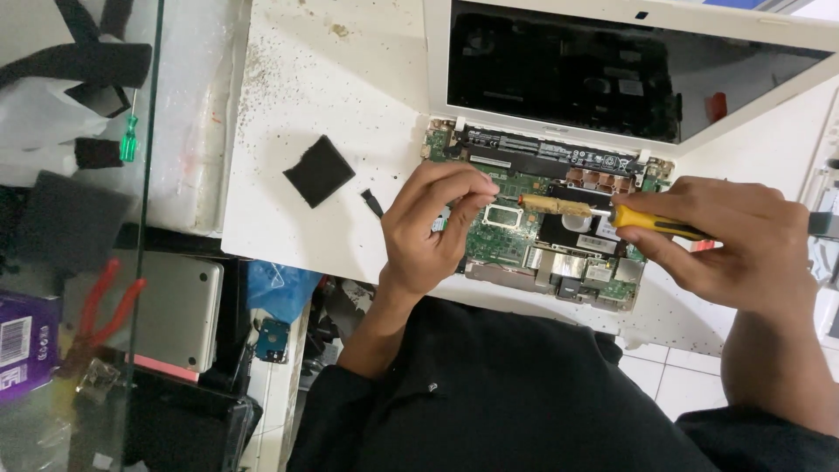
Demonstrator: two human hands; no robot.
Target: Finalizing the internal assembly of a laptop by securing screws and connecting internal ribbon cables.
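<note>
The laptop [559, 218] lies on the white table [323, 96] with its keyboard cover already off, the green circuit board [516, 232] and black battery strip [559, 156] bare below the dark screen [559, 70]. The right hand [734, 240] is closed around a yellow-handled tool [651, 223] whose crusted tip reaches over the board. The left hand [433, 227] pinches its fingertips together at the board's left part; what it grips is too small to tell. The board remains seated in the case.
</note>
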